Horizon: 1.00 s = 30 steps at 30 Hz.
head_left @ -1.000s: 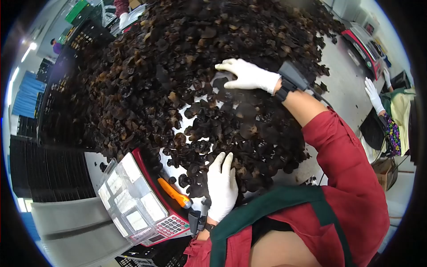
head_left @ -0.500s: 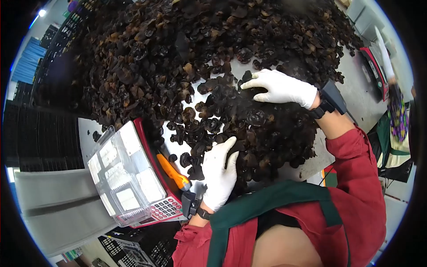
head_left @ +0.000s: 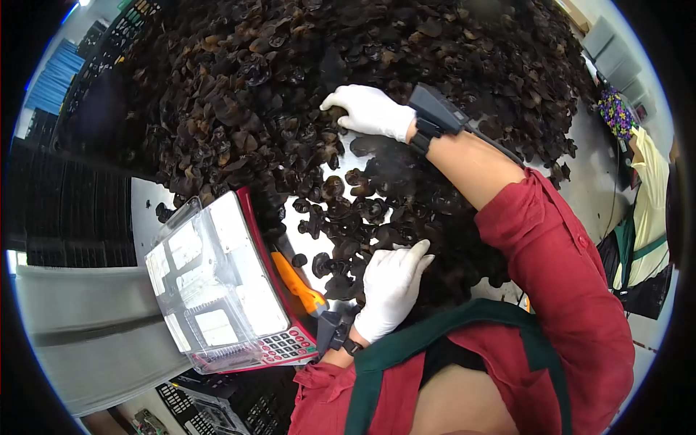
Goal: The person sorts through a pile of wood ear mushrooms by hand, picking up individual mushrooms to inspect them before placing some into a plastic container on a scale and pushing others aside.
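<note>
Dark, curled wood ear mushrooms (head_left: pixel 239 109) form a large heap across the far side of the table. A looser group of wood ears (head_left: pixel 406 181) lies nearer my body. My right hand (head_left: pixel 373 112), in a white glove, reaches to the edge of the big heap with fingers curved and thumb apart, nothing visible between them. My left hand (head_left: pixel 391 290), also gloved, rests low over the near wood ears. Its thumb and forefinger tips are close together, and whatever they may pinch is hidden. Each wrist carries a black strapped-on device.
A scale (head_left: pixel 217 283) with a red rim, keypad and clear cover stands left of my left hand. An orange-handled tool (head_left: pixel 297 281) lies beside it. Bare metal table (head_left: pixel 591 163) shows at the right. Black crates (head_left: pixel 80 203) are stacked at the left, and another person's patterned sleeve (head_left: pixel 618 112) is at the right.
My right hand has moved left and farther away, from the near wood ears to the heap's edge. My left hand has shifted slightly right and down, its thumb and forefinger drawing closer together.
</note>
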Tool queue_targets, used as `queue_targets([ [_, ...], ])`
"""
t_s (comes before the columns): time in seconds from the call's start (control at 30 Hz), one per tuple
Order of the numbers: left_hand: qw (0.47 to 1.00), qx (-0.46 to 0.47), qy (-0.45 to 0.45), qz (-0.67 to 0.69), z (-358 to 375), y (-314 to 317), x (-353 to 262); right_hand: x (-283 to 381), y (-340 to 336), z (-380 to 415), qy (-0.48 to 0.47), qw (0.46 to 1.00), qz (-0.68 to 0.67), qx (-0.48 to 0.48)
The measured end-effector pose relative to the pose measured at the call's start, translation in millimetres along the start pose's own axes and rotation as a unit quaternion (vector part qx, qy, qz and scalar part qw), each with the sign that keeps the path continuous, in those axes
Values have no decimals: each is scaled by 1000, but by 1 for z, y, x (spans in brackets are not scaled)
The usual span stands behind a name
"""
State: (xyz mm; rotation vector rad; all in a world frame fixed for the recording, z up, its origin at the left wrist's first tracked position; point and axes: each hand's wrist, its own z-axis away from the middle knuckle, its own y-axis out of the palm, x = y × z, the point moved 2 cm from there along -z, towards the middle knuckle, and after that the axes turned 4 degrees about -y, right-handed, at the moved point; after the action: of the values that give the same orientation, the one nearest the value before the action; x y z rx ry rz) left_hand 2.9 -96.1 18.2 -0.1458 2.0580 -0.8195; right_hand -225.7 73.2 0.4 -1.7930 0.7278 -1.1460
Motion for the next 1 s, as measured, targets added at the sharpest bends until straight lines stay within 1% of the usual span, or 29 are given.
queue_targets([
  [0.03,1000,-3,-1,14,0,-1,0,0,-2,0,13,998,-51,-35],
  [0.07,1000,-9,-10,21,1,-1,1,-4,-5,7,48,992,-108,-33],
  [0.1,1000,-11,-14,24,-1,-2,1,-13,-5,9,57,979,-194,-8],
  [0.17,998,-41,-9,43,-4,-4,0,-3,-29,23,109,960,-257,33],
  [0.2,998,-39,-4,52,-3,-3,1,-1,-38,31,161,932,-319,64],
  [0.23,998,-38,0,54,-2,-2,2,-1,-44,39,163,932,-316,61],
  [0.3,1000,5,-5,24,-1,0,3,2,-54,55,167,895,-407,77],
  [0.33,1000,6,-1,24,-1,1,2,5,-59,61,176,890,-413,83],
  [0.37,999,22,-23,40,0,3,2,9,-66,68,197,877,-426,101],
  [0.4,997,37,-45,56,0,5,1,5,-63,74,188,866,-452,96],
  [0.43,997,38,-43,56,0,6,-1,3,-60,78,180,855,-478,92],
  [0.57,997,43,-52,38,0,6,-1,3,-56,88,172,843,-501,96],
  [0.63,997,49,-51,41,4,6,4,6,-54,86,199,771,-600,73],
  [0.67,996,64,-40,56,7,6,6,9,-56,85,215,745,-625,91],
  [0.7,994,79,-28,71,9,7,7,9,-52,80,215,744,-625,94],
  [0.73,998,41,-4,47,6,8,6,7,-46,74,234,739,-627,82],
  [0.77,998,40,-7,47,6,6,5,7,-41,68,253,733,-627,69],
  [0.8,999,36,-8,30,5,4,2,9,-36,60,237,771,-584,87],
  [0.83,999,32,-9,12,4,2,1,23,-40,54,216,851,-475,65],
  [0.87,999,31,-11,11,4,3,3,28,-31,48,185,876,-440,68],
  [0.9,1000,11,4,6,3,4,3,31,-19,41,154,899,-403,71],
  [0.93,1000,-9,18,2,4,5,3,38,-11,34,88,948,-302,40],
  [0.97,1000,-10,17,1,4,6,3,43,-5,33,115,964,-222,93],
  [1.0,1000,-4,17,-7,4,6,3,40,10,33,36,991,-120,38],
])
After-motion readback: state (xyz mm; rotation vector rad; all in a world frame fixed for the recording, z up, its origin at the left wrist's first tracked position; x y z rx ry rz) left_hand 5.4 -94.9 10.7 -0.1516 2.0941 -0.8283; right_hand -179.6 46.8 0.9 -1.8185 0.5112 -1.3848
